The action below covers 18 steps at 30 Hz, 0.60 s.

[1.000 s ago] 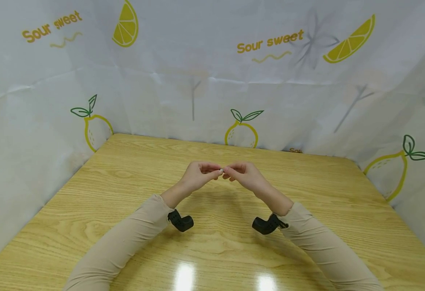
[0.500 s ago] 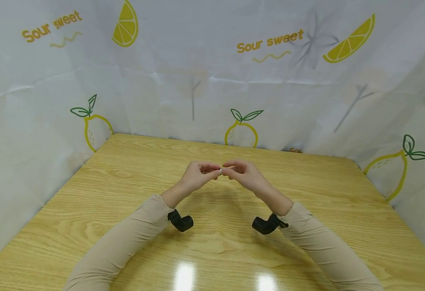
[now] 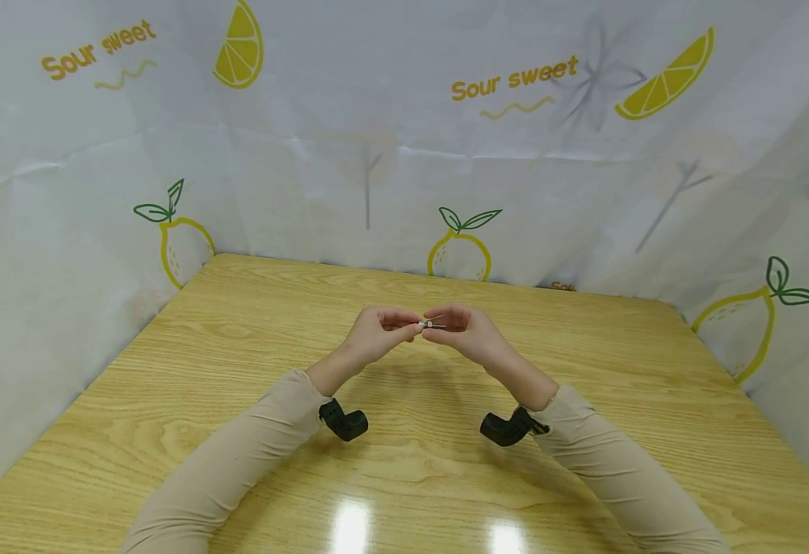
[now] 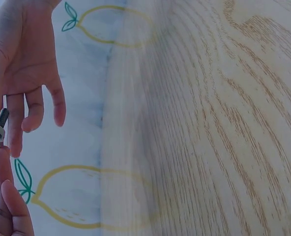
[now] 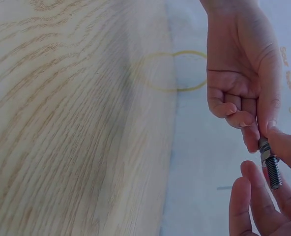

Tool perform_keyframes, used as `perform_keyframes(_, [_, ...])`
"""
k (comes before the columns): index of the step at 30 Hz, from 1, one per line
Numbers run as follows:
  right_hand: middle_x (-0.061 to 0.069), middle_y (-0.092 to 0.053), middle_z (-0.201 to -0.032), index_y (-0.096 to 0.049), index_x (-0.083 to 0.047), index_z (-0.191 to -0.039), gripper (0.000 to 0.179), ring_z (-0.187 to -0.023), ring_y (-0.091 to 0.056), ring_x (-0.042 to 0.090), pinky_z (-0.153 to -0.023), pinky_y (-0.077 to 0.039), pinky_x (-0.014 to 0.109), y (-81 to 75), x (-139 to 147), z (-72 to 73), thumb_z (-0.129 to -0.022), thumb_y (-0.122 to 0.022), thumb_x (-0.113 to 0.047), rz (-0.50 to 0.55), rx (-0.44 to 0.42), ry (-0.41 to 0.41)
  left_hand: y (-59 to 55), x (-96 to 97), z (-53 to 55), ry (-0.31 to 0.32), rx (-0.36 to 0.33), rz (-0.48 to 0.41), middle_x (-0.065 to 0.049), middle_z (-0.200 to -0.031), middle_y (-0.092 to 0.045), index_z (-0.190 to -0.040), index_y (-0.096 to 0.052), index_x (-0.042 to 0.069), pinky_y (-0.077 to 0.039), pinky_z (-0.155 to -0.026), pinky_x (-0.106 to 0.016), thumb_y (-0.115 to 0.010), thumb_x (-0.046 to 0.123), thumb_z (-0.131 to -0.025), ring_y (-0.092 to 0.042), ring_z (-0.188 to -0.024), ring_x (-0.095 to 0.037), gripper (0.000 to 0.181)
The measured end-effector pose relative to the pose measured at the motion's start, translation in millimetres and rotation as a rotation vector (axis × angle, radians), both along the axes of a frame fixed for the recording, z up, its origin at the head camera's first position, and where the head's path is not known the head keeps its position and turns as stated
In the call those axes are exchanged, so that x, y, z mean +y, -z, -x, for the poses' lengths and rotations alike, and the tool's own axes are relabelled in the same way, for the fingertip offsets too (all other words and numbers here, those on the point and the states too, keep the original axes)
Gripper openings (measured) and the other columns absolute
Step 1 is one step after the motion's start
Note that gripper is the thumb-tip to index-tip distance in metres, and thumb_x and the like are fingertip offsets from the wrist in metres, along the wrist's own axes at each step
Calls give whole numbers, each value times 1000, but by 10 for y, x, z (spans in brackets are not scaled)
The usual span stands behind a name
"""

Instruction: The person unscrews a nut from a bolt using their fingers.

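Note:
A metal bolt (image 5: 275, 179) lies between my two hands, above the table. My left hand (image 3: 371, 338) pinches its head end between thumb and fingertips, which hide most of the head. A hex nut (image 5: 268, 158) sits on the thread close to the head end, and the bare threaded end points toward my right hand (image 3: 476, 336). Around that end, my right thumb and fingers stand parted, so the shank shows in the gap between them. In the left wrist view, the right fingers (image 4: 33, 108) extend loosely past the bolt.
A wooden table (image 3: 404, 431) spreads under both arms. Behind it and at the sides hangs a white cloth (image 3: 307, 138) with lemon prints. Black wrist cameras (image 3: 344, 421) jut inward from both sleeves.
My right thumb and fingers have parted from their pinch at the bolt, uncovering the nut and threaded end. The left hand has kept its place and grip.

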State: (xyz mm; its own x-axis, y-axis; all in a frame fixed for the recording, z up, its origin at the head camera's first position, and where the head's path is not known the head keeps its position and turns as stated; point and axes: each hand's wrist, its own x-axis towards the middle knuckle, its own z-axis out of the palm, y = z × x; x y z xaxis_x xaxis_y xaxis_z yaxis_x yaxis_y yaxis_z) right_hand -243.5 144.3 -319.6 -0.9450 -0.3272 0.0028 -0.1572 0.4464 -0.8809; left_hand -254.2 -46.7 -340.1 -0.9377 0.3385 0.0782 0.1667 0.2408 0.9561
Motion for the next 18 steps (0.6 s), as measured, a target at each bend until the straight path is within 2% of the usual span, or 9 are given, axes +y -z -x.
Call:
perform_keyframes(7, [17,-67,-111,-62,-3,-118,37,-107,-57,38,-98,-43,52,-13,-6,-5,-96,-52,-32,-37,-18,-4,-10,-7,-5,7,-10,-6,-18,-108,-68,-113,-66,4,-49,-92,-46,-63,20,-90,-64,-99,-33,28])
perform_keyframes(13, [15,-64,-116,-61,-6,-118,32,-109,-59,31,-97,-46,48,-6,-11,-4,-92,-60,-24,-20,-9,21,-18,5,-9,-14,-24,-13,-17,-107,-69,-111,-67,5,-49,-93,-46,-63,19,-90,-65,-96,-30,26])
perform_keyframes(18, [17,-60,-123,-58,-5,-121,36,-110,-59,29,-94,-49,44,-3,0,-10,-89,-64,-20,10,7,4,-9,8,-3,-6,-24,-17,-22,-108,-67,-111,-67,4,-49,-93,-47,-63,18,-90,-64,-98,-34,26])
